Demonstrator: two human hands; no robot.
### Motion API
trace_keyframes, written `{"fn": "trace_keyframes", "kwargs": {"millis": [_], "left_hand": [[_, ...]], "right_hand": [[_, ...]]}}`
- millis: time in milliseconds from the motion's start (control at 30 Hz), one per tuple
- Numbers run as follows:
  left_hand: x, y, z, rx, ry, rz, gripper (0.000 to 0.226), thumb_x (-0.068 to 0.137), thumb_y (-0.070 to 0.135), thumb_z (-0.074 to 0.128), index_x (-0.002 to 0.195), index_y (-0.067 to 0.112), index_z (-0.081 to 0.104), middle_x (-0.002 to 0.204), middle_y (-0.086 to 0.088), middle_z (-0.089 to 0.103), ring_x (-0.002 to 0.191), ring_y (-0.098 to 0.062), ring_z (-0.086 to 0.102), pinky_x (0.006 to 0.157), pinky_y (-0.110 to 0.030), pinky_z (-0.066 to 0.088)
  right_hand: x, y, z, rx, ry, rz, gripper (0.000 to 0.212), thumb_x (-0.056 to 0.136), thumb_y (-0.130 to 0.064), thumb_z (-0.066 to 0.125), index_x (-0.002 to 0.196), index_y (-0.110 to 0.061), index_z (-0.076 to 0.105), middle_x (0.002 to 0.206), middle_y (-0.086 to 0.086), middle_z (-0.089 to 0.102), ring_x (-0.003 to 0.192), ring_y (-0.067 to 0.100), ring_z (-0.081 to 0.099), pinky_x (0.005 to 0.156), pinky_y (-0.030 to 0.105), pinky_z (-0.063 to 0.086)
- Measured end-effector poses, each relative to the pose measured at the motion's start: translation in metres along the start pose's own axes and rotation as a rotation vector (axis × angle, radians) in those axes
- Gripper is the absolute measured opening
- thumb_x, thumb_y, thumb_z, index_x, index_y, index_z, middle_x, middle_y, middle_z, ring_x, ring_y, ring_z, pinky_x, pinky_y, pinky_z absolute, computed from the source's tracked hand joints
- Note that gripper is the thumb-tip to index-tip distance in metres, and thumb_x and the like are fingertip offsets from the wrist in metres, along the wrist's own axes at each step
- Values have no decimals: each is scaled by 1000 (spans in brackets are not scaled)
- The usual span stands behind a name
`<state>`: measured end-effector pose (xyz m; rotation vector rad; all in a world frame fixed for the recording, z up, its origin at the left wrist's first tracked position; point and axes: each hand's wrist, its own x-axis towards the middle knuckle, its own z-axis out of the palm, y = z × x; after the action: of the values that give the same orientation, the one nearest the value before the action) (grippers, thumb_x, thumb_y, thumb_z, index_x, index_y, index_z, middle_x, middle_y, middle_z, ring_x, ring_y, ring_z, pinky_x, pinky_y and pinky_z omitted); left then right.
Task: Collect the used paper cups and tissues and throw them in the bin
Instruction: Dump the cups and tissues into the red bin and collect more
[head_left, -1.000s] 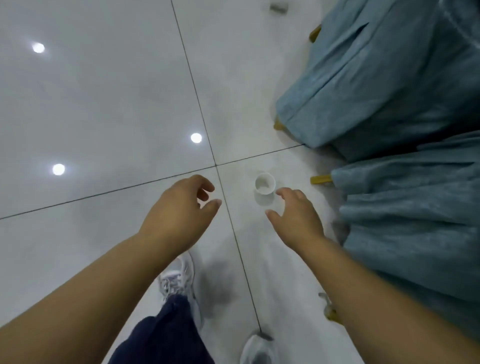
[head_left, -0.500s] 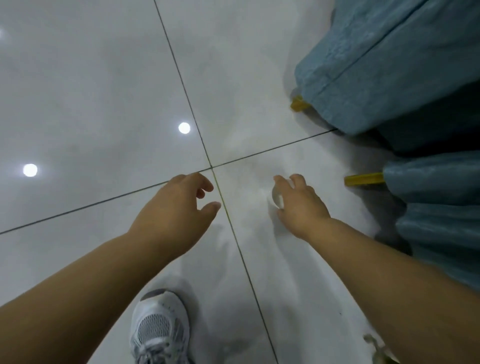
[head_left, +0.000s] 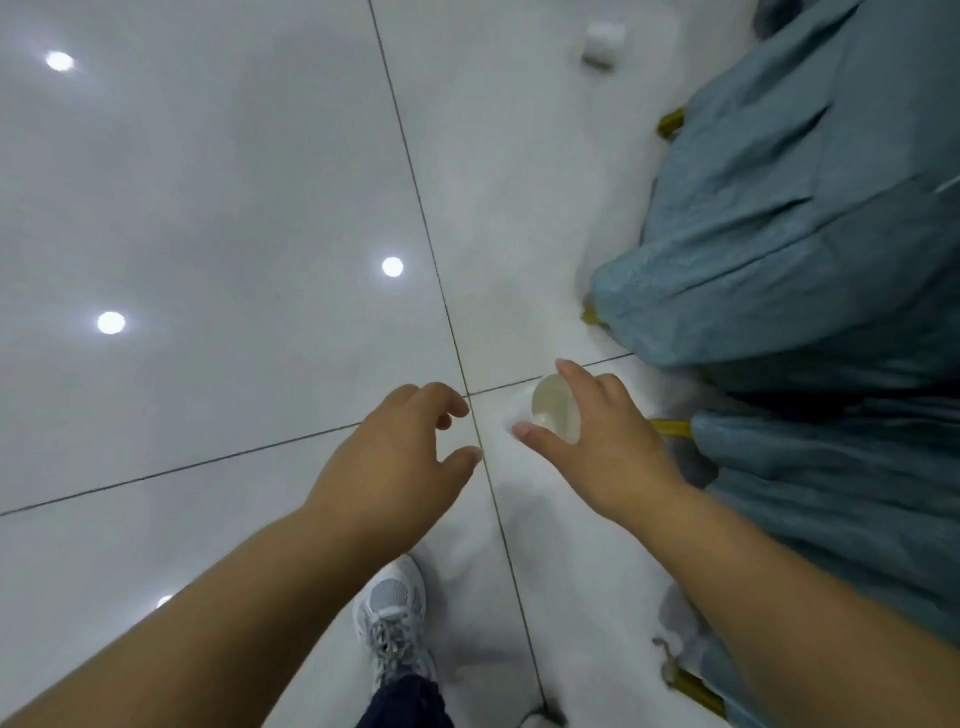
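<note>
Paper, thin and pale: the cup (head_left: 555, 409) is judged light, easily crushed and a little slick, best taken lightly round its side wall. Just right of the frame's centre the right hand (head_left: 608, 447) grasps it so, forefinger beyond it, thumb nearer. The left hand (head_left: 395, 462), beside it, hangs loosely curled, holding nothing, above the tiled floor (head_left: 208, 208).

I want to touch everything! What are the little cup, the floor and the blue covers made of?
Cup in the right hand: probably thin paper, pale; light glows through its wall, so maybe thin plastic. Floor: glossy glazed tile, mirroring lamps, dark joint lines. Blue covers: soft matte cloth, with folds.
</note>
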<state>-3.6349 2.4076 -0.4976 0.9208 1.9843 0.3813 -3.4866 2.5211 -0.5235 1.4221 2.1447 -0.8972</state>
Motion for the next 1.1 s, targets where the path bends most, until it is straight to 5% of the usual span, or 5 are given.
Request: {"fn": "trace_keyframes", "kwargs": {"millis": [533,667,800,933,1100], "left_hand": [[-60,141,-242,-101,92,96,80,75,33,79,140,31,32,139,6,37,124,-17,41,97,-27,39],[-45,180,-287,-113,121,108,83,73,33,80,141,29,33,138,9,39,125,-14,37,95,-24,33],[-10,222,-333,-149,165,110,70,74,33,79,134,30,44,127,13,48,118,-13,46,95,-29,43],[30,260,-374,-150,240,122,56,74,31,79,122,29,51,109,16,48,97,-6,49,77,-13,39],[89,289,-411,-224,274,99,55,72,29,81,117,30,49,104,18,48,89,1,49,69,-10,36]], "right_hand": [[-91,-193,-263,394,14,-179,76,84,-51,62,148,-35,25,145,-6,36,126,12,42,101,26,35],[-80,-218,-315,472,-18,-220,73,85,-50,62,148,-34,28,140,-6,41,120,14,47,105,36,40],[-54,-236,-366,528,-65,-235,72,86,-51,59,148,-36,27,142,-8,42,123,13,47,106,37,39],[-18,-244,-419,623,-20,-217,68,86,-53,56,146,-38,28,139,-14,43,114,5,50,94,24,43],[43,-239,-470,728,151,-57,53,90,-44,58,139,-31,44,127,-17,51,93,-10,49,70,9,38]]}}
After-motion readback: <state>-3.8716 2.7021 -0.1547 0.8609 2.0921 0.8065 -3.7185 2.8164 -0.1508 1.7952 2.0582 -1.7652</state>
